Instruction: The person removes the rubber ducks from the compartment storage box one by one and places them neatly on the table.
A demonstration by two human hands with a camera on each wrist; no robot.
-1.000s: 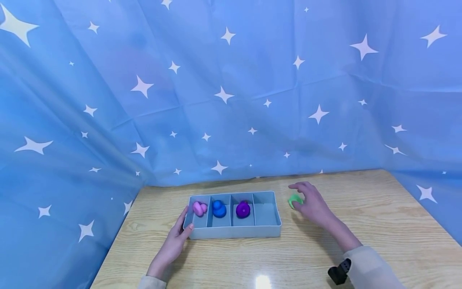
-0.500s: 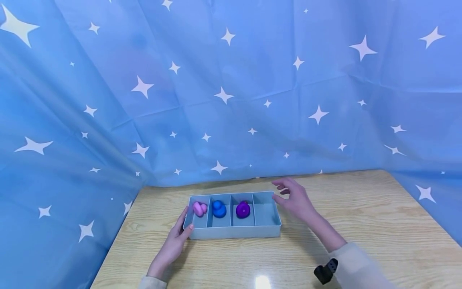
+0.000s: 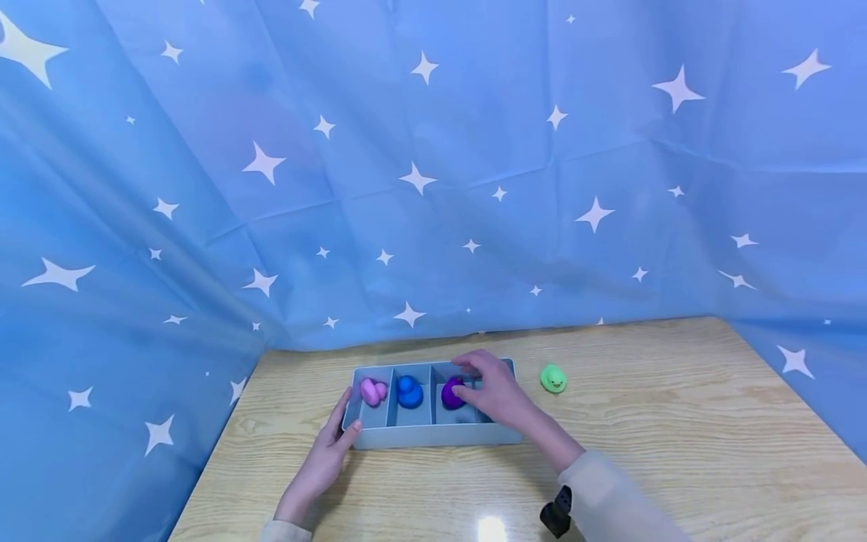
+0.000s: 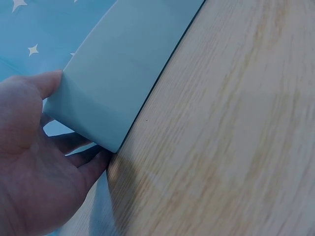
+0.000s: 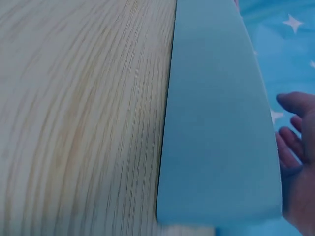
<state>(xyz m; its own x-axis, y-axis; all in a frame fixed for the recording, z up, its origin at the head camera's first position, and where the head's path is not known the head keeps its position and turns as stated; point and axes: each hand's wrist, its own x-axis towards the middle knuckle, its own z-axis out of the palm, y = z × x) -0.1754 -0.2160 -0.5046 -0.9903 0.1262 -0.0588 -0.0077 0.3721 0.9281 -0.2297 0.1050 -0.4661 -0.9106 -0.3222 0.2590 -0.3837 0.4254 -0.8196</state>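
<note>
A grey-blue box with compartments sits on the table. My left hand grips its left end, thumb at the front corner and fingers along the side. Inside lie a pink toy duck, a blue toy duck and a purple toy duck, one per compartment. Over the right half reaches my right hand, its thumb in front of the purple duck in the head view; contact cannot be made out. In the right wrist view, the right hand's fingers are spread beyond the box wall. The rightmost compartment is mostly hidden.
Right of the box, a green toy duck stands on the wooden table. A blue star-patterned cloth hangs behind the table. A black device is on the right wrist.
My right hand has moved left from the green duck, past the box's right end, to above the purple duck. The green duck is back in view. My left hand has stayed on the box.
</note>
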